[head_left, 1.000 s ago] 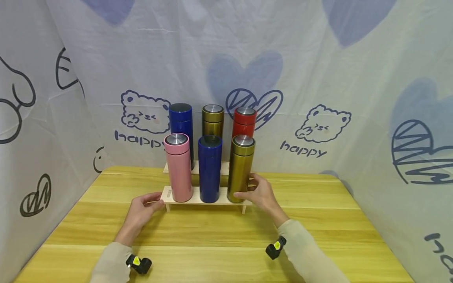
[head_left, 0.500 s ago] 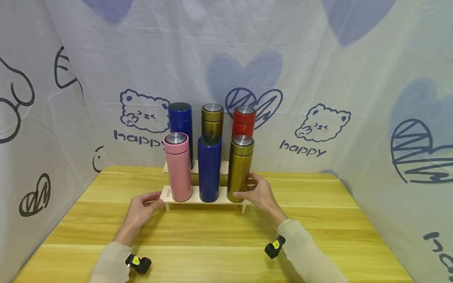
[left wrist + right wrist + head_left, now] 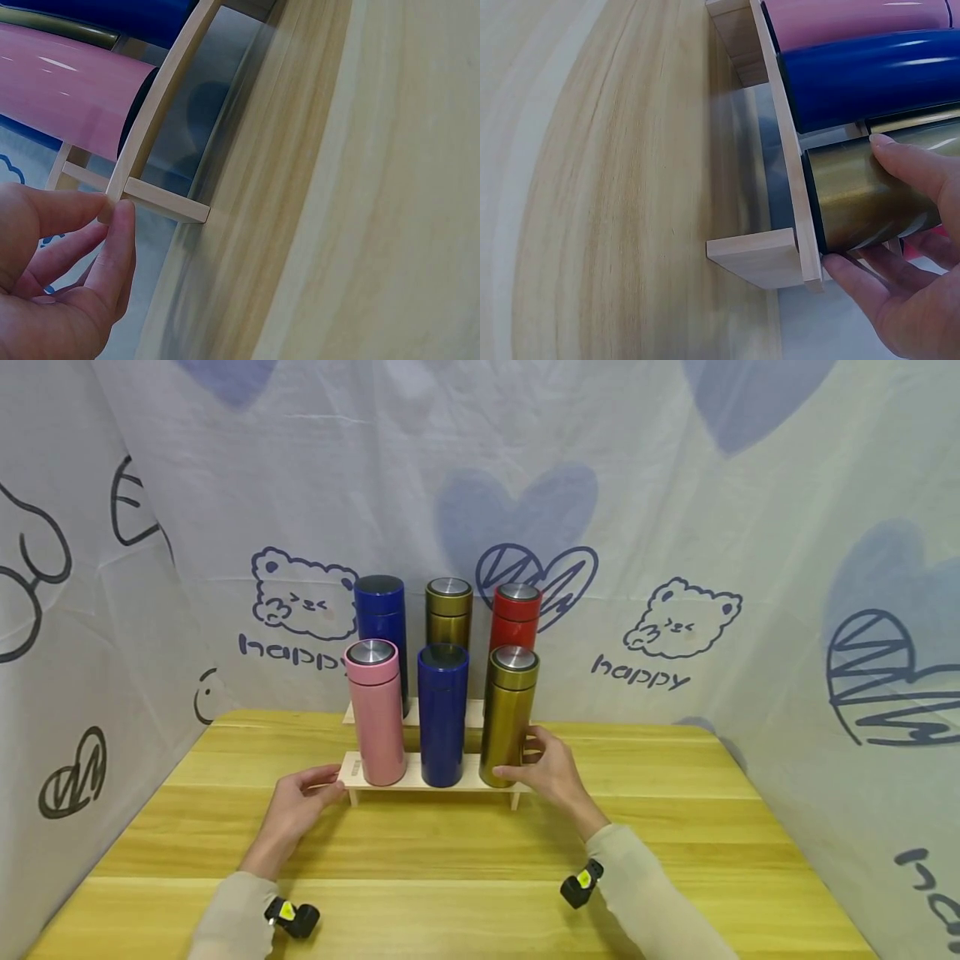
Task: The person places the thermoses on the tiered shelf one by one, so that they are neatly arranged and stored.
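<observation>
A two-tier pale wooden rack (image 3: 349,770) holds upright thermos bottles. On its lower front tier stand a pink thermos (image 3: 380,727) at left, a blue thermos (image 3: 442,727) in the middle and a gold thermos (image 3: 507,727) at right. My left hand (image 3: 296,804) pinches the left end of the front shelf between thumb and fingers, clearly seen in the left wrist view. My right hand (image 3: 553,772) grips the gold thermos low down, thumb across its front and other fingers round the far side, partly hidden. In the right wrist view its base sits at the shelf (image 3: 799,187).
On the back tier stand another blue thermos (image 3: 380,602), another gold thermos (image 3: 449,614) and a red thermos (image 3: 516,610), partly hidden by the front row. The rack rests on a wood-grain table (image 3: 435,877). A printed white curtain (image 3: 360,468) hangs close behind and at both sides.
</observation>
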The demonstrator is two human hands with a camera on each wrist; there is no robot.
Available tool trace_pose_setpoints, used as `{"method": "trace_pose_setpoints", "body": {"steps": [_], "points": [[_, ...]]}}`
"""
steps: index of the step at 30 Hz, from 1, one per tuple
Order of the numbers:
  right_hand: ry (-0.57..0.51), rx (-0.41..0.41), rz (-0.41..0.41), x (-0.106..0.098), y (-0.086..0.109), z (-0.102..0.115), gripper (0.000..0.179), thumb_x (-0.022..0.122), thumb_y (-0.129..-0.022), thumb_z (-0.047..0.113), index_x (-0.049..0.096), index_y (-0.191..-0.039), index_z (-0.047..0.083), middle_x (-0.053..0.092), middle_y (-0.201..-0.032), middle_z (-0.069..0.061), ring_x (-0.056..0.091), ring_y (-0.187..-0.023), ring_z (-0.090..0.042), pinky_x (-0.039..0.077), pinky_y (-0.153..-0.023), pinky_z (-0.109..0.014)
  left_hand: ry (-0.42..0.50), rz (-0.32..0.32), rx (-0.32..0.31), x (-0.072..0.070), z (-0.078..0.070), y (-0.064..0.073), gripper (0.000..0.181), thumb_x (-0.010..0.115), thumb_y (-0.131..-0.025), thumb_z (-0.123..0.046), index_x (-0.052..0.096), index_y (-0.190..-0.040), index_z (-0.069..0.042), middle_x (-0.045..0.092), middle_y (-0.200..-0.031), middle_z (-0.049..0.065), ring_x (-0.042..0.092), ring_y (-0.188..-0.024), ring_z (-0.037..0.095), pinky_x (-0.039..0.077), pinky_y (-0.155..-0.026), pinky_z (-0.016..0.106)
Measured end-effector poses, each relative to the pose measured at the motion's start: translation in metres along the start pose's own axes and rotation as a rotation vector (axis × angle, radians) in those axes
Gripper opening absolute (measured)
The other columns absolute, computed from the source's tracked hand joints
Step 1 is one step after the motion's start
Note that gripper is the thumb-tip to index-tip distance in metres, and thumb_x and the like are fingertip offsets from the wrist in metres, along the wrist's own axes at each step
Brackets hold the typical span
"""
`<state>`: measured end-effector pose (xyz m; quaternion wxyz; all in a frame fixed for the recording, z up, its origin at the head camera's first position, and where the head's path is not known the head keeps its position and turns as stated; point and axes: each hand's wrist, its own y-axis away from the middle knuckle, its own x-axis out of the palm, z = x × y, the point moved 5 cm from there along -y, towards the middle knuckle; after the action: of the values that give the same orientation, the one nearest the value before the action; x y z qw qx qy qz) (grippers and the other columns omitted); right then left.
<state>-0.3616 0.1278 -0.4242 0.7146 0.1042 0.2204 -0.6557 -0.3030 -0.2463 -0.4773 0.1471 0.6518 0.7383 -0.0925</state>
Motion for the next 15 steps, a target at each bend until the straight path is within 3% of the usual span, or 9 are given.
{"method": "trace_pose_setpoints", "body": {"steps": [15], "points": [[-0.004, 0.001, 0.01, 0.0014, 0.0026, -0.0009, 0.077, 0.093, -0.076, 0.021, 0.057, -0.141, 0.004, 0.068, -0.128, -0.02, 0.07, -0.111, -0.036, 0.06, -0.094, -0.046, 0.018, 0.02, 0.001, 0.0001, -0.0004, -0.0002, 0.048, 0.062, -0.104, -0.016, 0.053, -0.147, 0.003, 0.055, -0.146, 0.027, 0.065, -0.1, -0.001, 0.054, -0.087, 0.018]]}}
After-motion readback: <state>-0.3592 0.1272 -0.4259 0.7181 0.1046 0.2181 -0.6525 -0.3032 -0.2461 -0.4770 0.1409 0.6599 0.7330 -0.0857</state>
